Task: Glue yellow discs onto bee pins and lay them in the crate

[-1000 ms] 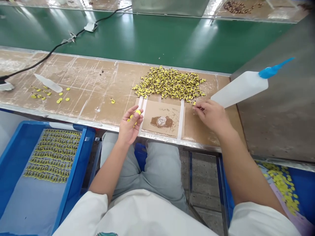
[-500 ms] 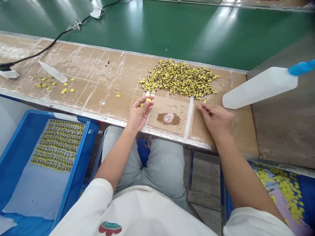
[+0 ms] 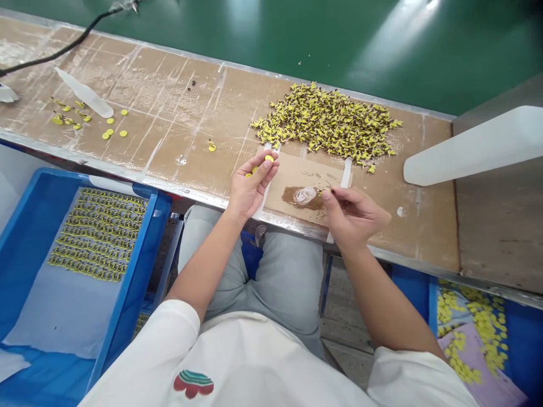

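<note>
My left hand (image 3: 253, 183) is closed on several small yellow discs (image 3: 268, 159), one pinched between thumb and fingertips. My right hand (image 3: 354, 217) pinches a tiny yellow and dark piece (image 3: 324, 191), partly hidden by the fingers, beside a blob of clear, glue-like paste (image 3: 305, 195). The paste sits in a wet brown patch on a cardboard sheet (image 3: 282, 169) taped to the bench. Just beyond both hands lies a large heap of small yellow and dark brown pieces (image 3: 331, 121).
A blue tray (image 3: 156, 226) at lower left holds rows of yellow and dark pieces on a sheet. Loose yellow discs (image 3: 123, 133) lie near a white blade-like strip (image 3: 87, 96). A white bottle (image 3: 475, 150) leans at right. Below it, a blue bin (image 3: 431, 305) contains yellow discs.
My right hand has moved left from the heap's near edge to beside the paste, with a small piece between its fingertips. The left hand keeps hold of the discs. The view has shifted slightly.
</note>
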`<state>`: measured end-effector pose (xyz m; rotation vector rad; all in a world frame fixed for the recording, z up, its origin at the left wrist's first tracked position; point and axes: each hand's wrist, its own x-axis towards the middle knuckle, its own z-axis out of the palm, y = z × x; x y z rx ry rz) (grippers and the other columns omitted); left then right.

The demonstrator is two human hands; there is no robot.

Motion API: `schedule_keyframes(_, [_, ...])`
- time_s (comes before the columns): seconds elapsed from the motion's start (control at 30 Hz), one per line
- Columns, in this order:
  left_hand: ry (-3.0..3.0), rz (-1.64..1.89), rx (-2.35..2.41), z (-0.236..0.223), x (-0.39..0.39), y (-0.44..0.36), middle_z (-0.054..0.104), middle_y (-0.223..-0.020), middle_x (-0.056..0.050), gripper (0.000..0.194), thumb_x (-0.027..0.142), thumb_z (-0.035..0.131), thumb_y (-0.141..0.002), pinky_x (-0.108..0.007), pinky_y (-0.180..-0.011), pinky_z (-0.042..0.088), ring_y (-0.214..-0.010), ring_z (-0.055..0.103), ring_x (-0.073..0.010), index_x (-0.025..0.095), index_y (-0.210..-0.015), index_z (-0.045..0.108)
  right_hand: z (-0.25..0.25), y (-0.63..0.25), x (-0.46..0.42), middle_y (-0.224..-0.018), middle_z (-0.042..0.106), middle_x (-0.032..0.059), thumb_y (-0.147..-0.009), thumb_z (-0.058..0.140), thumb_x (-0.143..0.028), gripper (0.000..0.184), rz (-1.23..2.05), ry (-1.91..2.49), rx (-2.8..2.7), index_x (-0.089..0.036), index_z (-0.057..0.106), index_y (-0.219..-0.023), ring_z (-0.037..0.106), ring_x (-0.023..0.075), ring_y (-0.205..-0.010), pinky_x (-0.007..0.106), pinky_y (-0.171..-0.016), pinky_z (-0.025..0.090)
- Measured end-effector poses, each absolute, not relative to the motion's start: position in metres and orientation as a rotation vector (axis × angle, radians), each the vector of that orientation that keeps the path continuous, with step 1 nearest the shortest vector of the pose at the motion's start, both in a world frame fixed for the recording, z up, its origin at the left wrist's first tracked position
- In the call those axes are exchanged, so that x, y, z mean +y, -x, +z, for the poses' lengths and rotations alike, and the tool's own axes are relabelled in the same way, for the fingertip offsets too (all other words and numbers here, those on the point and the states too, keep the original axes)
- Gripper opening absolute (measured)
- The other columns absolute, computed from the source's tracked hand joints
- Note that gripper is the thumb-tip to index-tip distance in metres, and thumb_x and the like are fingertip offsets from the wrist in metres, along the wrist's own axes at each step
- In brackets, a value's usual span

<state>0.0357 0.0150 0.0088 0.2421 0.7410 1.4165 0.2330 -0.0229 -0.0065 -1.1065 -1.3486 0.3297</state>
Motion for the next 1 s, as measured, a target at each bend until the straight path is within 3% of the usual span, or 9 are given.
schedule_keyframes(0.13, [-0.251,1.422,0.741,0.0096,0.013,-0.0358,0.075,-0.12,-0.004,0.022,0.008,0.074,-0.083,-0.028,-0.114,0.047,-0.131,0.061,-0.021,0.015,-0.104,0.077,-0.012,-0.2238,-0.0208,-0.073,0.073,0.0021,-0.079,0.082,-0.024,0.013,0.354,1.086,-1.398,-0.023,0.079,-0.091,0.065,0.0151,-0.061,0.03,-0.057,0.055])
schedule_keyframes(0.33, [-0.316,1.406,0.709,0.0098,0.0113,-0.0366,0.077,-0.113,0.0,0.018,0.011,0.072,-0.087,-0.026,-0.113,0.048,-0.126,0.065,-0.0179,0.017,-0.103,0.076,-0.011,-0.2228,-0.0211,-0.073,0.074,0.0029,-0.079,0.081,-0.025,0.01,0.362,1.132,-1.4,-0.023,0.078,-0.088,0.066,0.0157,-0.06,0.031,-0.056,0.055])
schedule_keyframes(0.53, [-0.216,1.36,0.726,0.0115,0.0112,-0.0368,0.073,-0.127,0.0,0.032,0.011,0.071,-0.087,-0.029,-0.115,0.047,-0.131,0.061,-0.0196,0.021,-0.118,0.073,-0.012,-0.2216,-0.0205,-0.068,0.071,0.0021,-0.079,0.08,-0.03,0.012,0.324,1.184,-1.436,-0.022,0.078,-0.087,0.064,0.0153,-0.058,0.031,-0.054,0.054])
schedule_keyframes(0.8, [-0.315,1.382,0.719,0.0102,0.011,-0.0357,0.076,-0.117,0.0,0.019,0.012,0.072,-0.087,-0.028,-0.115,0.047,-0.129,0.063,-0.0184,0.018,-0.104,0.076,-0.01,-0.2272,-0.0214,-0.071,0.072,0.0014,-0.078,0.081,-0.029,0.013,0.287,1.145,-1.35,-0.023,0.079,-0.09,0.063,0.015,-0.061,0.032,-0.06,0.055])
schedule_keyframes(1.0, [-0.259,1.368,0.745,0.0106,0.0117,-0.0363,0.075,-0.12,-0.001,0.022,0.013,0.074,-0.085,-0.03,-0.114,0.048,-0.131,0.061,-0.0209,0.019,-0.106,0.076,-0.0107,-0.2285,-0.0254,-0.069,0.07,-0.0002,-0.078,0.08,-0.031,0.015,0.314,1.201,-1.377,-0.026,0.079,-0.093,0.063,0.0164,-0.06,0.034,-0.059,0.055])
